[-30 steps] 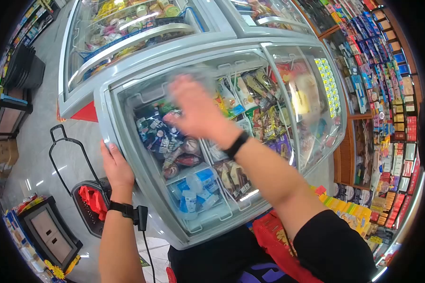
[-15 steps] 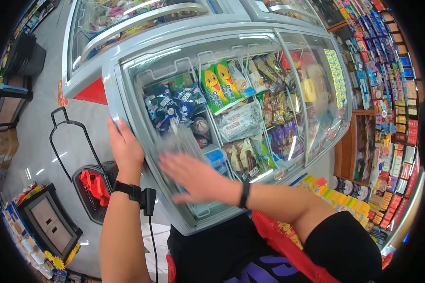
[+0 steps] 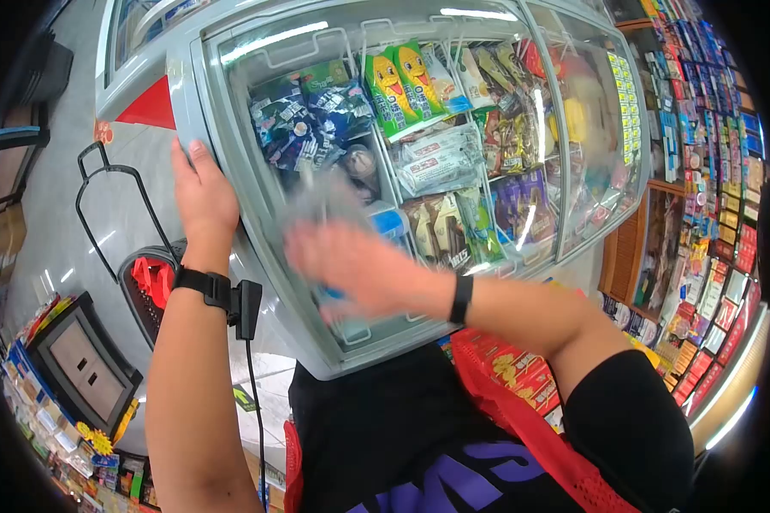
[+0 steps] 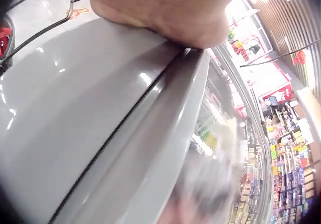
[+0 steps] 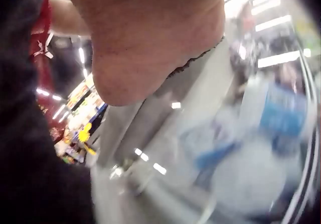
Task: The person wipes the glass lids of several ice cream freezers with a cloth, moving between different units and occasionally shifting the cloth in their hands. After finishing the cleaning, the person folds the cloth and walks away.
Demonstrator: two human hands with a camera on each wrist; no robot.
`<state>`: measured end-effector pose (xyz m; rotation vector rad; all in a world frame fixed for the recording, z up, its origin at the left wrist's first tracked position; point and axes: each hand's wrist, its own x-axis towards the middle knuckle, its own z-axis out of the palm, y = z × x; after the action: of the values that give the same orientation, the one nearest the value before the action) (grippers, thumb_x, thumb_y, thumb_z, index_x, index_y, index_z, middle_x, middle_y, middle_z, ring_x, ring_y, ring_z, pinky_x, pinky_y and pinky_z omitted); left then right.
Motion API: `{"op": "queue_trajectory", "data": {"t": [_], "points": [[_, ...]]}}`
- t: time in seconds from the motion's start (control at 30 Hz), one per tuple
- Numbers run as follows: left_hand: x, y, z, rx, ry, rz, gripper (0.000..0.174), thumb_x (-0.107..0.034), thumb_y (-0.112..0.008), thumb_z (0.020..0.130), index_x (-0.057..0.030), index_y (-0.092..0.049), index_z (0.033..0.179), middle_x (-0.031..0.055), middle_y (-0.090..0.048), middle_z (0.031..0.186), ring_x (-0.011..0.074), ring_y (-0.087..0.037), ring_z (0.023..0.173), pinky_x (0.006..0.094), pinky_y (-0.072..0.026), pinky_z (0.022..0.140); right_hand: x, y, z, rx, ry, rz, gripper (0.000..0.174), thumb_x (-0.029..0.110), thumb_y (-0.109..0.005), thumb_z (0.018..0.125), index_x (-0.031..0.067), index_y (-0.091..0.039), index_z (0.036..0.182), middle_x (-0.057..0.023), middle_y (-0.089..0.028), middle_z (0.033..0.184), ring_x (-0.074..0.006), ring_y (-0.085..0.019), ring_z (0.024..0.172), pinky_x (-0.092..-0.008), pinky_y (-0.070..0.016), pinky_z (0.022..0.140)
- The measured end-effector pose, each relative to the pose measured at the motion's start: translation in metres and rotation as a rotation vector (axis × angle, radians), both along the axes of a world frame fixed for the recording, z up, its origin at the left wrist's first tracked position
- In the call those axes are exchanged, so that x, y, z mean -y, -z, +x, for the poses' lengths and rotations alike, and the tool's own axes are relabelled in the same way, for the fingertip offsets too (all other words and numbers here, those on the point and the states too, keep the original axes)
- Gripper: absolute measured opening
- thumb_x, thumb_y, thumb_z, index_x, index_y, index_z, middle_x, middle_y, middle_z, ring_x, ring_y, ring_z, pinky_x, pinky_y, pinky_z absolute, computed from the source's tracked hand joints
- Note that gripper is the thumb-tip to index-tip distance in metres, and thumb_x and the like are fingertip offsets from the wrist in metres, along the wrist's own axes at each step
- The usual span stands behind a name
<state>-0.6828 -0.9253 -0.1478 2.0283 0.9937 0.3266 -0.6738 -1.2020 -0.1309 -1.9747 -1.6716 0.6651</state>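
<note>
A chest freezer (image 3: 261,231) with a glass lid (image 3: 274,44) spreads before me; ceiling lights reflect in the glass. My right hand (image 3: 351,265) is over the lid's near left part, blurred, with fingers stretched out. A greyish, smeared patch (image 3: 325,198) shows at its fingertips; I cannot tell what it is. In the right wrist view the heel of the hand (image 5: 155,48) is close over the freezer's edge, above blue and white packs (image 5: 283,111). My left hand (image 3: 205,197) rests on the freezer's left rim, its fingers along the outer side.
Under the glass lie corn-shaped ice cream packs (image 3: 402,81), dark blue packs (image 3: 312,120) and other wrapped ices in wire dividers. A wheeled basket (image 3: 145,282) with a tall handle stands on the floor at left. Stocked shelves (image 3: 719,205) line the right side.
My right hand has swept from the far part of the lid to its near left part. The left hand stays on the rim. The whole view has shifted somewhat.
</note>
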Motion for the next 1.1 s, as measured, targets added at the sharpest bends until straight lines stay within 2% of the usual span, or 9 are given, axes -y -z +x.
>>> {"op": "queue_trajectory", "data": {"t": [0.2, 0.47, 0.53, 0.6, 0.67, 0.73, 0.87, 0.97, 1.1], "points": [[-0.001, 0.001, 0.0, -0.011, -0.013, -0.037, 0.068, -0.046, -0.038, 0.12, 0.0021, -0.038, 0.168, 0.0289, -0.063, 0.153, 0.042, -0.063, 0.14, 0.0453, -0.0463, 0.118, 0.098, 0.027, -0.081, -0.207, -0.291, -0.039, 0.097, 0.058, -0.071, 0.099, 0.0031, -0.037, 0.171, -0.0154, -0.033, 0.181, -0.0291, -0.029, 0.169, -0.0471, -0.0215, 0.139], [-0.004, 0.002, 0.002, 0.011, 0.004, -0.002, 0.063, -0.044, -0.038, 0.12, 0.0011, -0.048, 0.163, 0.0267, -0.065, 0.15, 0.0404, -0.064, 0.138, 0.0449, -0.0461, 0.118, -0.031, 0.018, 0.256, 0.383, 0.369, 0.084, 0.082, 0.055, -0.065, 0.106, 0.0015, -0.047, 0.166, -0.0256, -0.043, 0.173, -0.0416, -0.036, 0.164, -0.0519, -0.0256, 0.137], [-0.006, 0.004, 0.002, 0.011, 0.012, -0.013, 0.063, -0.045, -0.038, 0.12, 0.0011, -0.048, 0.163, 0.0264, -0.065, 0.15, 0.0401, -0.064, 0.138, 0.0449, -0.0461, 0.118, -0.034, 0.016, 0.272, 0.505, 0.383, 0.12, 0.072, 0.044, -0.052, 0.111, -0.011, -0.048, 0.158, -0.0358, -0.043, 0.168, -0.0507, -0.035, 0.161, -0.0556, -0.0238, 0.136], [-0.004, 0.001, 0.001, -0.009, 0.014, -0.034, 0.064, -0.045, -0.039, 0.12, 0.0011, -0.048, 0.163, 0.0259, -0.065, 0.151, 0.0398, -0.064, 0.138, 0.0447, -0.0463, 0.118, -0.017, 0.016, 0.251, 0.543, 0.335, 0.145, 0.069, 0.04, -0.046, 0.115, -0.0162, -0.048, 0.155, -0.0407, -0.044, 0.165, -0.0576, -0.036, 0.158, -0.0601, -0.0236, 0.135], [-0.008, 0.014, -0.003, -0.043, -0.012, 0.071, 0.065, -0.046, -0.039, 0.119, 0.0007, -0.048, 0.163, 0.0254, -0.065, 0.151, 0.039, -0.064, 0.138, 0.0443, -0.0462, 0.118, 0.035, 0.018, 0.176, 0.375, 0.238, 0.181, 0.082, 0.048, -0.066, 0.107, 0.0044, -0.038, 0.172, -0.0225, -0.034, 0.18, -0.0429, -0.027, 0.168, -0.0544, -0.0202, 0.138], [-0.011, 0.016, 0.0, -0.017, -0.025, 0.109, 0.067, -0.048, -0.039, 0.119, -0.0001, -0.047, 0.164, 0.025, -0.064, 0.153, 0.0381, -0.063, 0.14, 0.0436, -0.0457, 0.118, 0.093, 0.0, 0.087, 0.045, 0.104, -0.037, 0.092, 0.052, -0.07, 0.103, 0.0073, -0.035, 0.174, -0.02, -0.027, 0.183, -0.0413, -0.02, 0.171, -0.0564, -0.0175, 0.138], [-0.003, 0.0, 0.0, -0.036, -0.015, -0.038, 0.065, -0.046, -0.039, 0.119, -0.0003, -0.048, 0.164, 0.0242, -0.064, 0.154, 0.0366, -0.062, 0.141, 0.0426, -0.0452, 0.118, 0.216, 0.005, -0.047, -0.136, -0.128, -0.291, 0.087, 0.061, -0.063, 0.106, 0.0118, -0.039, 0.174, -0.0098, -0.037, 0.181, -0.0275, -0.032, 0.168, -0.0481, -0.028, 0.135], [-0.017, 0.014, -0.001, 0.053, 0.024, -0.071, 0.064, -0.045, -0.04, 0.12, 0.0001, -0.048, 0.164, 0.0228, -0.064, 0.154, 0.0345, -0.062, 0.14, 0.0413, -0.0453, 0.118, 0.236, 0.001, -0.047, -0.072, -0.164, -0.303, 0.085, 0.068, -0.058, 0.107, 0.0144, -0.043, 0.172, -0.0065, -0.044, 0.177, -0.0234, -0.039, 0.164, -0.0458, -0.0322, 0.133], [-0.046, 0.037, -0.009, 0.049, 0.074, -0.086, 0.064, -0.044, -0.041, 0.12, 0.002, -0.047, 0.163, 0.0204, -0.064, 0.152, 0.0297, -0.062, 0.137, 0.0386, -0.0448, 0.118, 0.164, 0.001, 0.075, 0.104, -0.011, -0.24, 0.081, 0.055, -0.06, 0.108, 0.0081, -0.042, 0.171, -0.022, -0.034, 0.18, -0.0414, -0.03, 0.167, -0.0547, -0.0227, 0.137]]}}
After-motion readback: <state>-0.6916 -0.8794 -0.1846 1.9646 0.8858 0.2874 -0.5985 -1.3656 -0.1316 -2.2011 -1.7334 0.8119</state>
